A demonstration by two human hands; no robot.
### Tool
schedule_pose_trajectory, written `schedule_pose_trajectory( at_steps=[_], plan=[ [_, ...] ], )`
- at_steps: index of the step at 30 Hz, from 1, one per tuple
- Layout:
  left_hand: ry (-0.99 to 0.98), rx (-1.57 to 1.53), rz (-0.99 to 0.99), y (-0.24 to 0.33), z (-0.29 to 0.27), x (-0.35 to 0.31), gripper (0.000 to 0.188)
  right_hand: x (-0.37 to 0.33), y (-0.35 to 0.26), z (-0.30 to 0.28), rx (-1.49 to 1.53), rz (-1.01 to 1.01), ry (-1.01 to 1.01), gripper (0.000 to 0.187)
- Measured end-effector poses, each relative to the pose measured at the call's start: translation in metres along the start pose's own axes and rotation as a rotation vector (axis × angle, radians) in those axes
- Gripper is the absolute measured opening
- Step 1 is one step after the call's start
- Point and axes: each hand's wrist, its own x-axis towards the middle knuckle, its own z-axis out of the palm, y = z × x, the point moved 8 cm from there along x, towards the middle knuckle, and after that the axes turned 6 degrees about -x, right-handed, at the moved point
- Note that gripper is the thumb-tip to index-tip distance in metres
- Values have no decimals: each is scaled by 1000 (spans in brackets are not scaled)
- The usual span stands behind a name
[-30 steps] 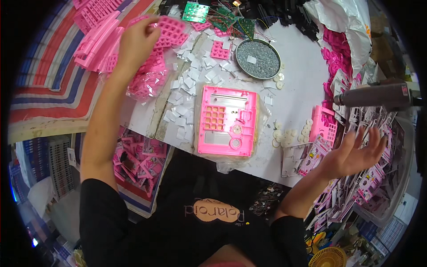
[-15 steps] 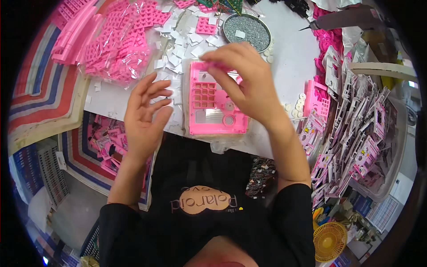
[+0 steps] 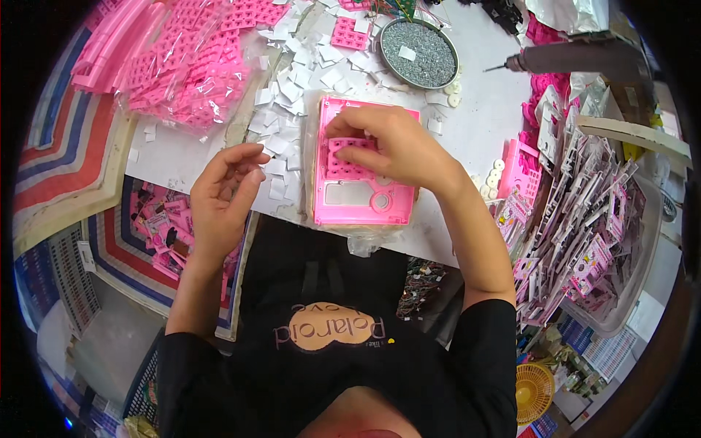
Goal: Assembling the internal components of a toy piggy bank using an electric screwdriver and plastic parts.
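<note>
A pink plastic housing [image 3: 358, 212] lies in front of me, with a round opening and a rectangular window in its lower part. Over its middle sits a pink button keypad [image 3: 342, 169]. My right hand [image 3: 391, 146] reaches across the housing, thumb and fingers closed on the keypad's upper part; its palm hides part of both. My left hand [image 3: 228, 193] hovers left of the housing, holding nothing, fingers loosely curled and apart from the thumb. Small white square pieces [image 3: 276, 139] lie scattered between that hand and the housing.
A bag of pink keypads [image 3: 186, 80] lies far left. Behind the housing stands a round tray [image 3: 418, 55] of small metal parts. An electric screwdriver [image 3: 555, 58] juts in at far right, above a bin [image 3: 628, 306] heaped with printed pink-and-white panels. White discs [image 3: 493, 179] lie nearby.
My right hand has lowered onto the housing, and the keypad now covers its grid of square openings. My left hand has shifted slightly left and down, its fingers curling more.
</note>
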Motion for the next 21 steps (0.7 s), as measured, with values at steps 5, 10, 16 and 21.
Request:
schedule_pose_trajectory(
  at_steps=[5, 10, 16, 21],
  plan=[
    [5, -1, 1, 1, 4, 5, 28, -4, -4, 2, 0, 21, 47, 31],
    [12, 93, 90, 2, 10, 5, 24, -17, -28, -14, -418, -62, 361, 37],
    [7, 185, 150, 12, 13, 6, 21, -58, -40, 27, -509, -39, 173, 72],
    [-76, 400, 346, 69, 23, 44, 14, -57, -37, 58, -616, 37, -32, 97]
  ],
)
